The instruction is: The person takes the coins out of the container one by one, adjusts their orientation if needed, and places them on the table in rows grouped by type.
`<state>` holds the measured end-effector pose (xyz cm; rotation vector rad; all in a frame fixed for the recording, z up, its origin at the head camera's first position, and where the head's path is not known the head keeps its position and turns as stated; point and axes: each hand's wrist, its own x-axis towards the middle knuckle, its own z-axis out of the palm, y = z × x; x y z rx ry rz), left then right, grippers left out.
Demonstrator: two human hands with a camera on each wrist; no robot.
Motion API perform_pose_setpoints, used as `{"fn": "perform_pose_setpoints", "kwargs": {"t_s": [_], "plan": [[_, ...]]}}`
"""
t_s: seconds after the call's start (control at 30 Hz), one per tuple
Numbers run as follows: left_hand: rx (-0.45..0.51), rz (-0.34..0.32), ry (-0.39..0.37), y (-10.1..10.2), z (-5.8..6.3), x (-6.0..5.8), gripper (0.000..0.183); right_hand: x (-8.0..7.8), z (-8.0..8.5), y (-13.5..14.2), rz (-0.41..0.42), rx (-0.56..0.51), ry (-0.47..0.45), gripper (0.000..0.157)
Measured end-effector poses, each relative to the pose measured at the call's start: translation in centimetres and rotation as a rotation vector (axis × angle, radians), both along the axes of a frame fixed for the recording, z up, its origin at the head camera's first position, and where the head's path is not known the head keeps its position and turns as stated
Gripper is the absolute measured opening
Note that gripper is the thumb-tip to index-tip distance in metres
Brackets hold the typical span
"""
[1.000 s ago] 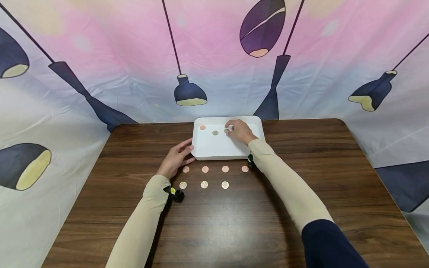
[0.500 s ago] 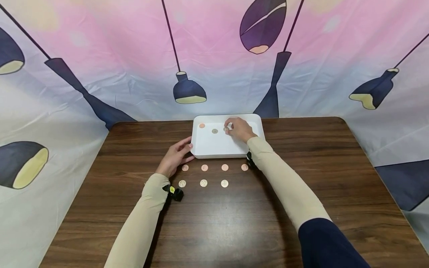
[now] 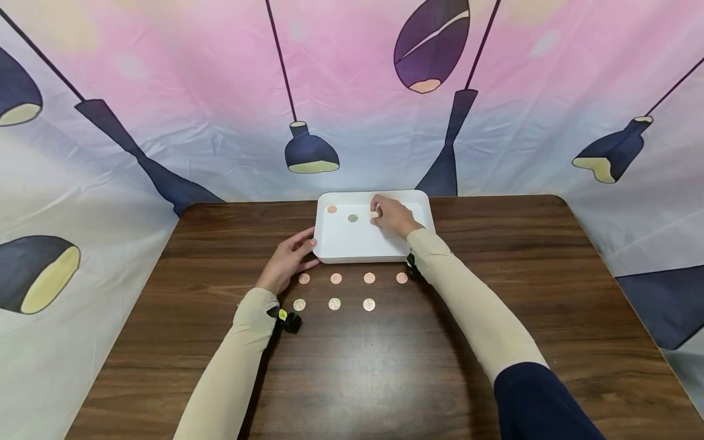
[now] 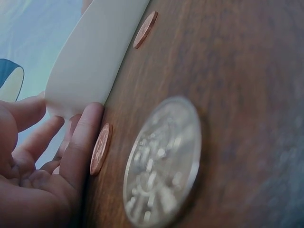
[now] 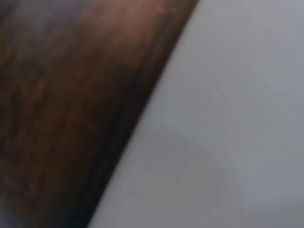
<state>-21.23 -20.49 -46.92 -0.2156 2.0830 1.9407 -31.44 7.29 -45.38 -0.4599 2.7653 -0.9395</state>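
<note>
My right hand (image 3: pixel 393 216) is over the white tray (image 3: pixel 360 245), thumb and forefinger pinching a pale coin (image 3: pixel 374 214) that the fingers partly hide. A copper coin (image 3: pixel 332 209) and a silvery coin (image 3: pixel 352 218) lie to the left inside the tray. At the tray's front left corner, my left hand (image 3: pixel 283 261) rests with fingers spread against the wall, as the left wrist view shows up close. Blurred tray wall (image 5: pixel 237 95) fills much of the right wrist view, where no fingers appear.
In front of the tray, several copper coins (image 3: pixel 369 278) form a row on the wooden table (image 3: pixel 363 379). Nearer still is a row of three pale gold coins (image 3: pixel 334 304). A printed cloth (image 3: pixel 363 146) hangs behind the table.
The right hand's fingers have shifted slightly, and the coin between them shows a little differently. The left hand stays at the tray's corner; the coins on the table keep their places.
</note>
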Motion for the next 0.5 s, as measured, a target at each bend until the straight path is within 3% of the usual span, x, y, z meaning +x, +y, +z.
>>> {"fn": "perform_pose_setpoints", "kwargs": {"t_s": [0.5], "plan": [[0.003, 0.005, 0.01, -0.15, -0.22, 0.11, 0.051, 0.29, 0.24, 0.68, 0.131, -0.004, 0.035, 0.03]]}}
